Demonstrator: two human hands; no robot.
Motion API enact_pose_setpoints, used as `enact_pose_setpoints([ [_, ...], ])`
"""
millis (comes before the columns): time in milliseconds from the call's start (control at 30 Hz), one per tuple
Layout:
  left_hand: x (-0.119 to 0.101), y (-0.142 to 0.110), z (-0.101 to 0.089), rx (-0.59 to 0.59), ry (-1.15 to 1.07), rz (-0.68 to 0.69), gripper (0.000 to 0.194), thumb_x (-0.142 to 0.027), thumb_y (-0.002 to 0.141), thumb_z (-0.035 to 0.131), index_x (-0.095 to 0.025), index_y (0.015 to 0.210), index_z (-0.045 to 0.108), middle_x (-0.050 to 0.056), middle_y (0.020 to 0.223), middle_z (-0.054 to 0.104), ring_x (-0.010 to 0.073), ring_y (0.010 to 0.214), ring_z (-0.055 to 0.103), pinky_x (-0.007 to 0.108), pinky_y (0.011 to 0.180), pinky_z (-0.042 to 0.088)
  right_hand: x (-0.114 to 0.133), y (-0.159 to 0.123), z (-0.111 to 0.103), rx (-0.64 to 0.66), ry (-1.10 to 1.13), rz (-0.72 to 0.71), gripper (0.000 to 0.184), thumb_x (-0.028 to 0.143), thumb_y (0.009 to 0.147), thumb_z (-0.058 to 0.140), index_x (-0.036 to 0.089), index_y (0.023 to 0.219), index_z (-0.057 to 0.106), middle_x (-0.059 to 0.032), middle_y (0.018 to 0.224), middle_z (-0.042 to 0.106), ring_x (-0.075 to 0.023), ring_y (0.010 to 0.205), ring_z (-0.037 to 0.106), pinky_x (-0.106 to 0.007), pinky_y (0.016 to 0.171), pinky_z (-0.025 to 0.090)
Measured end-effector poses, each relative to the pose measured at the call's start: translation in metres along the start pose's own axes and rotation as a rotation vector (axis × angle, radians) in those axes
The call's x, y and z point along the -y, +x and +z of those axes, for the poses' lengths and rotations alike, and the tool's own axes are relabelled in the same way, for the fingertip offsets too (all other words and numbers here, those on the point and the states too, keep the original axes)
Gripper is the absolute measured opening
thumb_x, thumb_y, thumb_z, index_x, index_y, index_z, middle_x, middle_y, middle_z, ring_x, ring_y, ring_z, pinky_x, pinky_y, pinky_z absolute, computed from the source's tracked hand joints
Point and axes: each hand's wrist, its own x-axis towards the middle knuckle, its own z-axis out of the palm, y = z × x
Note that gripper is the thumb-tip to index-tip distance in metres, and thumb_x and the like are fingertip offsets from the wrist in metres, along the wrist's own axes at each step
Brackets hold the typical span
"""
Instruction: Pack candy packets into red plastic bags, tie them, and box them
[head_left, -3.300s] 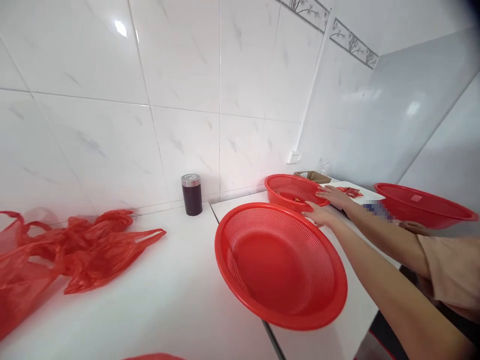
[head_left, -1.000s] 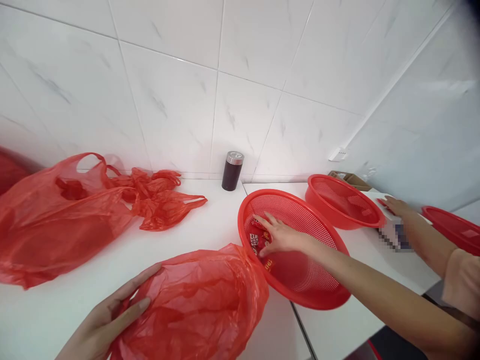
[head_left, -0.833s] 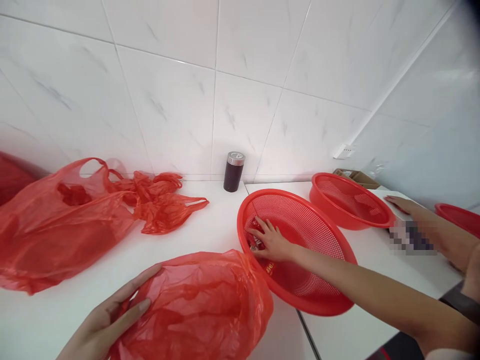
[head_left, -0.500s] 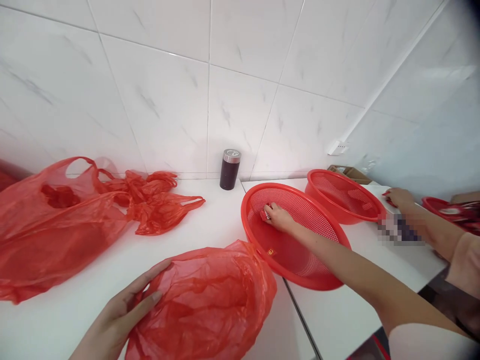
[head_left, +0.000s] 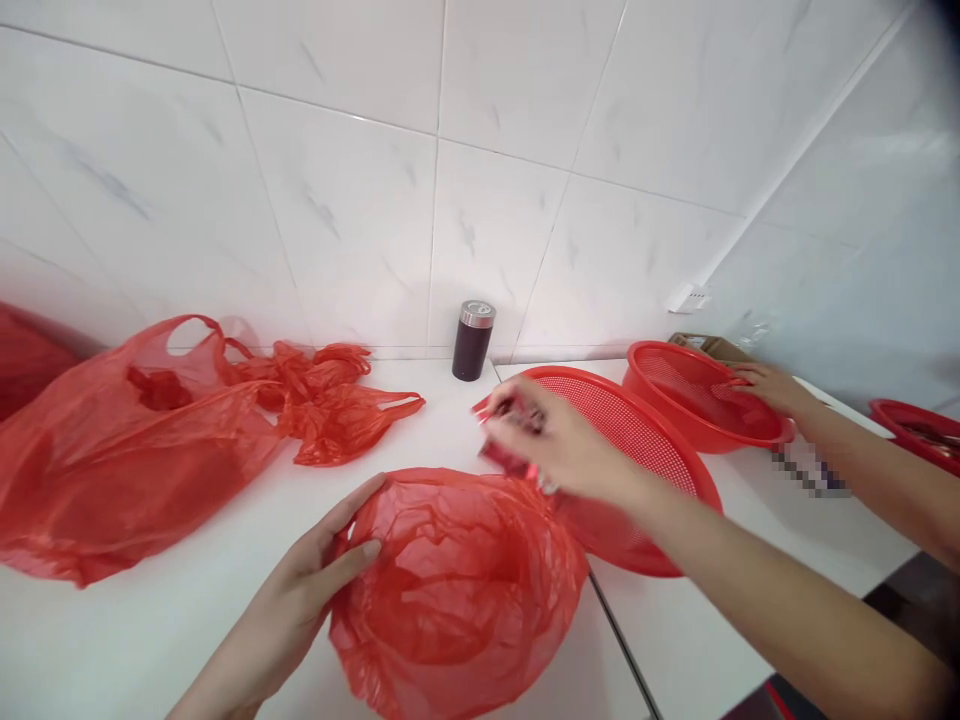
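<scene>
White tiles are backing a white counter [head_left: 135, 640]. Left hand [head_left: 300, 600] is pinching the bag's [head_left: 457, 590] rim, holding it open on the counter. Right hand [head_left: 559, 450] is gripping blurred red packets [head_left: 506, 455] above the bag, beside the basket [head_left: 645, 450].

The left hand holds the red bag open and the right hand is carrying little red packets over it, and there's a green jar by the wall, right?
Not quite: the jar by the wall is dark with a silver lid, not green, as the head view shows. The rest stands: the left hand holds the red bag open, and the right hand carries little red packets over it.
</scene>
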Motion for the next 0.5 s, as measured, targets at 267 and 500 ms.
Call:
enact_pose_setpoints([
  [267, 0.002, 0.001, -0.009, -0.012, 0.052, 0.021, 0.07, -0.041, 0.083, 0.064, -0.034, 0.146, 0.033, 0.007, 0.141, 0.053, 0.0324, 0.123, 0.054, 0.042, 0.097, 0.05, 0.005, -0.011, 0.054, 0.442, -0.309, -0.207, 0.05, 0.045, 0.081, 0.066, 0.031, 0.127, 0.051, -0.0072, 0.124, 0.052, -0.0244, 0.107, 0.055, -0.037, 0.083, 0.049],
  [500, 0.014, -0.009, -0.022, -0.301, 0.521, 0.13, 0.08, -0.054, 0.079, 0.063, -0.033, 0.148, 0.028, 0.007, 0.12, 0.064, 0.0293, 0.103, 0.064, 0.039, 0.087, 0.053, -0.07, -0.029, -0.029, 0.124, -0.448, 0.301, 0.037, 0.037, 0.078, 0.063, 0.031, 0.115, 0.06, -0.0074, 0.118, 0.06, -0.0271, 0.095, 0.062, -0.039, 0.075, 0.05],
])
